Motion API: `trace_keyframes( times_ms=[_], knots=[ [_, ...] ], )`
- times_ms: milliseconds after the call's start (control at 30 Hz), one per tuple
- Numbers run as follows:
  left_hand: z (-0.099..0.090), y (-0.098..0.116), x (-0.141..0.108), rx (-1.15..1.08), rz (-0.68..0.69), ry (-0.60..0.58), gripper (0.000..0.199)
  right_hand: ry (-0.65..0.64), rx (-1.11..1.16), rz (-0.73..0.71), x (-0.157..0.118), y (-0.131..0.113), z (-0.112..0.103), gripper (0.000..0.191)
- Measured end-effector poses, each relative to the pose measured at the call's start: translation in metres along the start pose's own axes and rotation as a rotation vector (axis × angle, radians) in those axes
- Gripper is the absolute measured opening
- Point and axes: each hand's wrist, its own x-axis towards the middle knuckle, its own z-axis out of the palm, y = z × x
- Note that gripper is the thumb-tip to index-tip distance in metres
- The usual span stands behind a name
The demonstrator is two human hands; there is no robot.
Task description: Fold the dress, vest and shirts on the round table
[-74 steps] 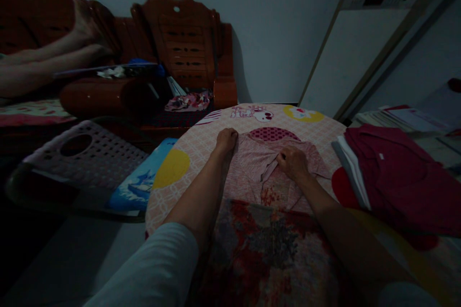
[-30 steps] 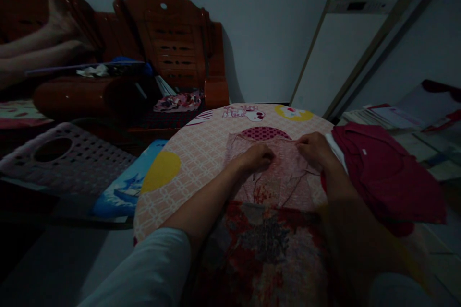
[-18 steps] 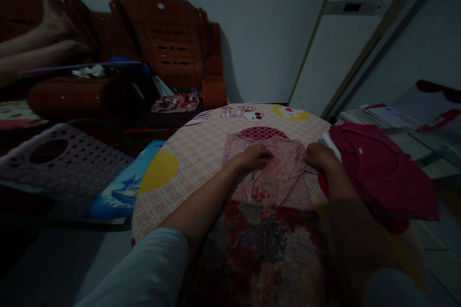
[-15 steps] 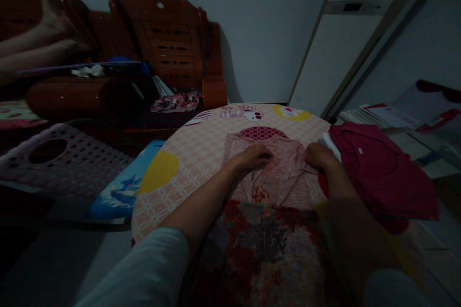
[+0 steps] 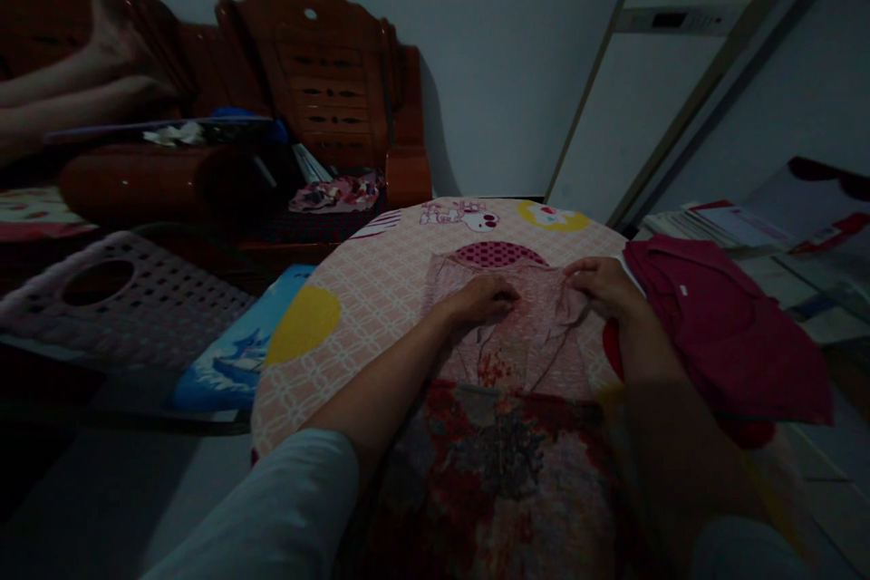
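A pink garment with a dark red floral lower part (image 5: 503,444) lies spread on a round table with a patterned cloth (image 5: 381,281). My left hand (image 5: 484,297) rests on the pink upper part, its fingers curled onto the fabric; whether they grip it is hard to tell. At the garment's right edge, my right hand (image 5: 602,283) pinches the pink cloth between thumb and fingers. Just beyond that hand, at the table's right side, lies a folded magenta garment (image 5: 727,317), with a bit of white cloth beside it.
Behind the table stands a carved wooden sofa (image 5: 319,91) with crumpled cloth on its seat. A person's bare legs (image 5: 88,82) show at upper left. A pink woven basket (image 5: 156,308) is at left, papers (image 5: 700,222) at right.
My right hand has lifted slightly and its fingers have extended from a closed fist into a pinch at the garment's edge. The left hand has barely moved. The view has shifted a little.
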Motion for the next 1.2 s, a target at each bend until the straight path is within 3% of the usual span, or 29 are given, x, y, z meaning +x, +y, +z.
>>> trace_keyframes(
  times_ms=[100, 267, 400, 567, 633, 700, 867, 967, 1067, 1133, 1200],
  knots=[
    [0.003, 0.002, 0.001, -0.285, 0.018, -0.005, 0.021, 0.093, 0.342, 0.056, -0.001, -0.008, 0.015, 0.019],
    [0.008, 0.015, 0.001, -0.680, -0.007, -0.132, 0.034, 0.143, 0.562, 0.029, -0.003, -0.014, 0.034, 0.021],
    [0.004, 0.023, 0.001, -0.769, 0.014, -0.159, 0.045, 0.121, 0.620, 0.046, -0.005, -0.016, 0.037, 0.020],
    [0.001, 0.019, 0.000, -0.736, -0.063, -0.391, 0.048, 0.132, 0.645, 0.026, -0.004, -0.017, 0.038, 0.018],
    [-0.004, 0.017, -0.003, -0.787, -0.122, -0.425, 0.050, 0.139, 0.630, -0.038, -0.003, -0.016, 0.041, 0.019],
    [-0.011, 0.014, -0.006, -0.863, -0.188, -0.422, 0.052, 0.108, 0.609, -0.125, -0.002, -0.014, 0.047, 0.022],
    [-0.029, 0.002, -0.014, -0.865, -0.322, -0.446, 0.052, -0.162, 0.565, -0.292, 0.002, -0.007, 0.055, 0.043],
    [-0.028, -0.006, -0.013, -0.795, -0.321, -0.354, 0.043, -0.003, 0.573, -0.312, 0.015, 0.009, 0.046, 0.038],
    [-0.021, -0.010, -0.007, -0.581, -0.282, -0.036, 0.031, 0.236, 0.483, -0.294, 0.032, 0.033, 0.033, 0.029],
    [-0.016, -0.012, -0.003, -0.358, -0.259, 0.162, 0.021, 0.298, 0.345, -0.270, 0.039, 0.048, 0.029, 0.028],
    [-0.011, -0.013, 0.000, -0.164, -0.227, 0.261, 0.015, 0.297, 0.184, -0.284, 0.042, 0.058, 0.029, 0.029]
  ],
)
